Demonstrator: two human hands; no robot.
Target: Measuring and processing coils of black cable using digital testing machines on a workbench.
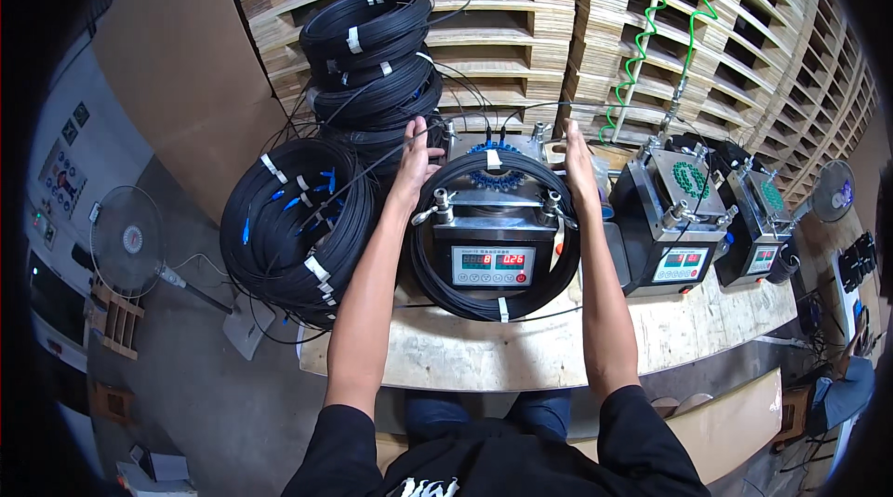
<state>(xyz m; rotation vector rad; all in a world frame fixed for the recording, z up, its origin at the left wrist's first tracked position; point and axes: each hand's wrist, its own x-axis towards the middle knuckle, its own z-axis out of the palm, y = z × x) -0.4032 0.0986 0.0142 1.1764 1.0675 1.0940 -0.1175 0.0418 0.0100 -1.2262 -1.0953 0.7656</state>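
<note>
At frame centre a black cable coil (493,297) rings the middle machine (493,236) on the bench (558,348). Both hands reach its far arc: left hand (416,159) fingers spread, touching cable; right hand (577,162) flat, open, equally near.

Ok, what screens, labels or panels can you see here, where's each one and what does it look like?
Front machine display: pale panel between the hands, two red readouts.
Middle machine display: right of it, similar, red digits.
Far machine display: further right, smaller.
Wall control panel: far left, pale with buttons.
</note>
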